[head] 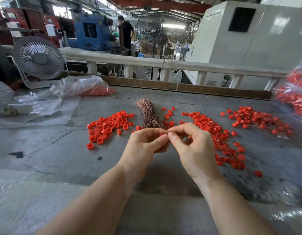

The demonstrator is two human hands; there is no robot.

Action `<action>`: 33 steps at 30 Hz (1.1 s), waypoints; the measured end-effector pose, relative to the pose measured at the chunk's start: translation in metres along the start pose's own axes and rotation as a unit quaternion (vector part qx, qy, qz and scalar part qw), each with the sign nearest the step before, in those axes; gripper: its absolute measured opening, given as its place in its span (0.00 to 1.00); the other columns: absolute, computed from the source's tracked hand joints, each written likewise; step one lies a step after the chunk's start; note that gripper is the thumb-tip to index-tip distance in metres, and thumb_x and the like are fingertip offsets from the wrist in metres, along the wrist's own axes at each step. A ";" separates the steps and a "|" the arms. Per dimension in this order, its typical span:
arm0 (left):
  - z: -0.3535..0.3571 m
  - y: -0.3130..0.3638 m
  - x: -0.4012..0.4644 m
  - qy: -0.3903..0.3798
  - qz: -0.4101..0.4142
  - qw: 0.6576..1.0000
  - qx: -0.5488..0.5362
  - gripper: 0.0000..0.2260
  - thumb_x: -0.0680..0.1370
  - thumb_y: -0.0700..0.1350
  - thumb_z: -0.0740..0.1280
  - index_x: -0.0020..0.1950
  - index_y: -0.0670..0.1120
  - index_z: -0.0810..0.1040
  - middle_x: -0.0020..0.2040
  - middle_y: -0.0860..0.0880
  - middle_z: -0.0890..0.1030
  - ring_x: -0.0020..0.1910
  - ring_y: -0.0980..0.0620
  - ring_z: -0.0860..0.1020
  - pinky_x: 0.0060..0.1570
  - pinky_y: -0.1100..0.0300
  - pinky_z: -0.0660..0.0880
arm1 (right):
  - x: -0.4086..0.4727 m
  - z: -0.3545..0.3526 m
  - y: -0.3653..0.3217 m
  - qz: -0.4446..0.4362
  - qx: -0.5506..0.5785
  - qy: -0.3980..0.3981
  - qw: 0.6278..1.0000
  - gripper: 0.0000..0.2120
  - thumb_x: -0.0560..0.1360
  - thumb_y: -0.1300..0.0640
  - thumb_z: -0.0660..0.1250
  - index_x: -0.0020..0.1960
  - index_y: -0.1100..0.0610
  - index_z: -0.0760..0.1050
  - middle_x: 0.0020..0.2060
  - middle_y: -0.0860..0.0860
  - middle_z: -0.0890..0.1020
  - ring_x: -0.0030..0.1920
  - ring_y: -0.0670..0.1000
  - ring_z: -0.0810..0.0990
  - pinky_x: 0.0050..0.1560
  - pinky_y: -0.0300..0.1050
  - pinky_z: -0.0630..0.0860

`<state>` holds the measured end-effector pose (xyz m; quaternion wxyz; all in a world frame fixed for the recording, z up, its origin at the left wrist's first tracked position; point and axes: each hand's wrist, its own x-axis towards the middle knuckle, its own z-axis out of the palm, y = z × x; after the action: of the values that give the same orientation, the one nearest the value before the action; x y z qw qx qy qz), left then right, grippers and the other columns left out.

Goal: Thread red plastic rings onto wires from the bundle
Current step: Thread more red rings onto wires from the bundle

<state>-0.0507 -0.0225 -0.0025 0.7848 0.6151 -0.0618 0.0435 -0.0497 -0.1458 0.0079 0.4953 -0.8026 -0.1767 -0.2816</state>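
Observation:
A copper-coloured wire bundle [149,114] lies on the grey table [65,156], just beyond my hands. My left hand [145,145] pinches a red ring [161,135] between thumb and fingers; only a sliver of it shows. My right hand [190,145] pinches a thin wire, hardly visible, at its thumb and forefinger tips, which meet the left hand's. A heap of loose red rings [107,128] lies to the left of the bundle. More rings [212,131] spread to the right, some with wires through them. A further pile of wired rings [260,121] sits at far right.
A small white fan [38,59] stands at the table's back left. Beside it lies a clear bag of red rings [94,89]. Another bag of red rings [295,97] hangs in at the right edge. Loose dark wires [69,131] lie left of the heap. A cardboard strip [180,86] lines the far edge.

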 end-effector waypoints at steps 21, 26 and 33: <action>-0.002 0.001 0.002 0.045 -0.025 0.998 -0.023 0.04 0.73 0.35 0.68 0.41 0.42 0.80 0.33 0.47 0.81 0.29 0.56 0.77 0.33 0.66 0.76 | 0.002 -0.002 -0.001 0.025 0.033 0.007 0.999 0.07 0.70 0.65 0.70 0.41 0.54 0.81 0.36 0.47 0.82 0.37 0.44 0.77 0.38 0.30 0.70; 0.000 0.003 0.000 0.019 -0.040 0.998 -0.048 0.07 0.68 0.45 0.70 0.40 0.42 0.82 0.29 0.49 0.79 0.28 0.57 0.75 0.32 0.66 0.76 | 0.001 0.000 -0.003 -0.012 0.039 -0.046 0.998 0.14 0.69 0.69 0.70 0.45 0.50 0.80 0.40 0.46 0.82 0.39 0.44 0.77 0.38 0.30 0.69; 0.000 0.007 0.000 -0.006 -0.069 0.990 -0.119 0.11 0.67 0.50 0.68 0.36 0.42 0.82 0.30 0.47 0.78 0.29 0.55 0.77 0.33 0.65 0.77 | 0.002 0.002 0.002 -0.012 0.026 -0.040 0.999 0.07 0.70 0.65 0.72 0.44 0.54 0.82 0.39 0.46 0.82 0.39 0.42 0.78 0.41 0.27 0.68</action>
<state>-0.0520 -0.0206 0.0041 0.8532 0.5203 -0.0284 -0.0218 -0.0463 -0.1451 0.0074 0.5049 -0.7982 -0.2129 -0.2502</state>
